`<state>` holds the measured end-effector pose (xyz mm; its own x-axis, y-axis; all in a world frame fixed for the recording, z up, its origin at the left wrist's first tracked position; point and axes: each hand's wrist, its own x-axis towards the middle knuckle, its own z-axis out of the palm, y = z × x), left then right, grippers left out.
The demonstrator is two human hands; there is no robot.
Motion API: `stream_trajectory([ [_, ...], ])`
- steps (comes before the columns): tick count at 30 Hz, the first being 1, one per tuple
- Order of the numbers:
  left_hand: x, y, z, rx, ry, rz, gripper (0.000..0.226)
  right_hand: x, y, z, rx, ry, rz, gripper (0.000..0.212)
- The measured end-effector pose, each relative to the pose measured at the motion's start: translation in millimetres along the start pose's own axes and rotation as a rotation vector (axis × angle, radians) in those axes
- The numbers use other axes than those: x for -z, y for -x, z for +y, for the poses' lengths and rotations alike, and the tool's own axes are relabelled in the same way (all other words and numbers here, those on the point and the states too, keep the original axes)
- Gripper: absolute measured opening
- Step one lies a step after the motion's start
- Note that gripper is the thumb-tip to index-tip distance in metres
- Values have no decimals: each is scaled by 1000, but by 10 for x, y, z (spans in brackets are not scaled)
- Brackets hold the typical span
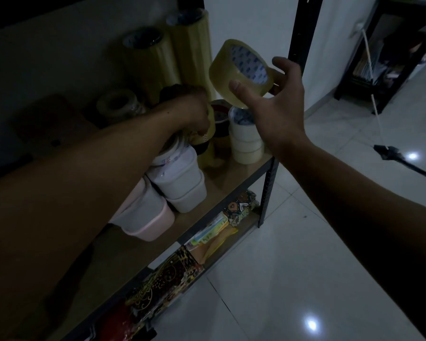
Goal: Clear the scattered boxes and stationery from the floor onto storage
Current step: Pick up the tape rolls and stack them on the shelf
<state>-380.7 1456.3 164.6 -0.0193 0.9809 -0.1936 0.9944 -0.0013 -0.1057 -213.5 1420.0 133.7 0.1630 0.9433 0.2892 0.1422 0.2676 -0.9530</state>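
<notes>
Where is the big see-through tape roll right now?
The clear tape roll is up in the air in the right hand, just above the stack of white tape rolls at the shelf's right end.

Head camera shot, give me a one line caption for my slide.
Right hand holds a clear tape roll above the shelf while the left hand sets another down among stacked rolls.

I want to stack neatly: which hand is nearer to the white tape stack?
Right. The right hand, holding a clear tape roll, hovers just above the white tape stack; the left hand is beside it, further left.
</notes>
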Motion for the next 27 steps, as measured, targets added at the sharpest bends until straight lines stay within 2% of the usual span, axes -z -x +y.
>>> stream_trajectory([
  [9, 32, -78, 40, 9, -157, -107, 33, -53, -37, 68, 1, -7, -18, 88],
  [17, -93, -210, 58, 3, -188, -184, 36, -47, -143, 54, 42, 27, -51, 89],
  [24, -88, -278, 74, 16, -156, -275, 44, -133, -239, 24, 35, 79, -122, 103],
  [27, -82, -282, 28, -14, -155, -243, 47, -181, -296, 3, 28, 87, -144, 102],
])
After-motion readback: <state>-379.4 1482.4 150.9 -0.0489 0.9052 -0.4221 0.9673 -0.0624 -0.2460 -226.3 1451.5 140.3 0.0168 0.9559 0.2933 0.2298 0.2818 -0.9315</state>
